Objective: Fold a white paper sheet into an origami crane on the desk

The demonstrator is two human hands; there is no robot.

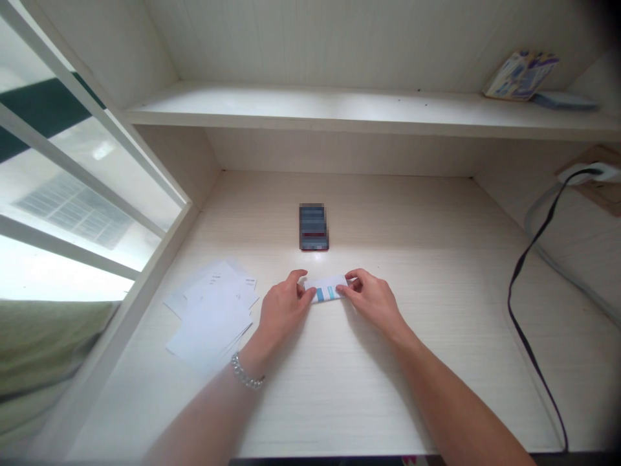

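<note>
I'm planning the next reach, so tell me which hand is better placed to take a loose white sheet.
Probably the left hand: it is nearer the white sheets, while the right hand is beyond the striped paper. Both hold that paper, so the left would first let go.

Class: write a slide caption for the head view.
Left hand and right hand hold a blue-marked paper before a phone, loose sheets at left.
</note>
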